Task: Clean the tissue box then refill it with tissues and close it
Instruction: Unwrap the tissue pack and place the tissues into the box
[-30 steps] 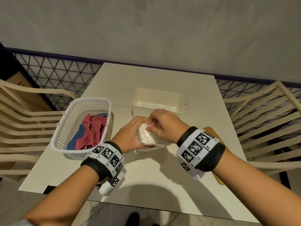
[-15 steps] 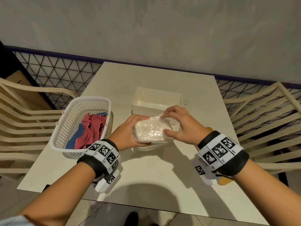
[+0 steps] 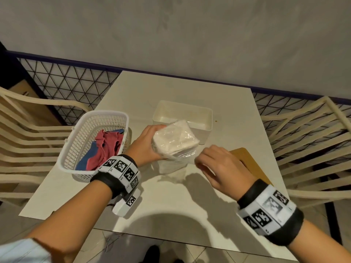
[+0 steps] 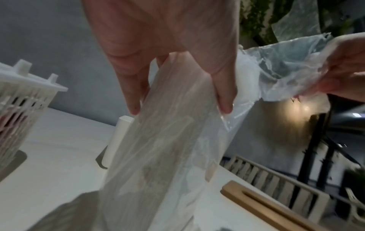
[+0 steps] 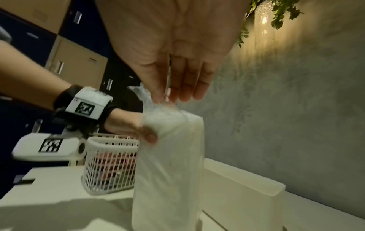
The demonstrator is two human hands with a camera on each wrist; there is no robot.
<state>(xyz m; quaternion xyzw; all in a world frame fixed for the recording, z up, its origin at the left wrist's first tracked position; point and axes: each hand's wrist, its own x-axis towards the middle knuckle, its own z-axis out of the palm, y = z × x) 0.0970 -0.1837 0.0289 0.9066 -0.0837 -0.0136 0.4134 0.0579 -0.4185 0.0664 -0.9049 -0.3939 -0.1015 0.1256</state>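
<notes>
The white tissue box stands open and empty at mid-table. Just in front of it my left hand grips a stack of tissues in a clear plastic wrapper, tilted above the table. My right hand is to the right of the pack and pinches the wrapper's loose end. In the right wrist view its fingertips nip the plastic at the top of the pack. The left wrist view shows the torn plastic stretched between both hands. The wooden lid, with a slot, lies flat under my right wrist.
A white lattice basket holding a red cloth and a blue one stands at the table's left. Slatted plastic chairs flank the table on both sides. A wire fence and a grey wall close the far edge.
My right hand has drawn away from the pack, to the right and toward me, pulling the wrapper's end with it. My left hand has raised and tilted the pack.
</notes>
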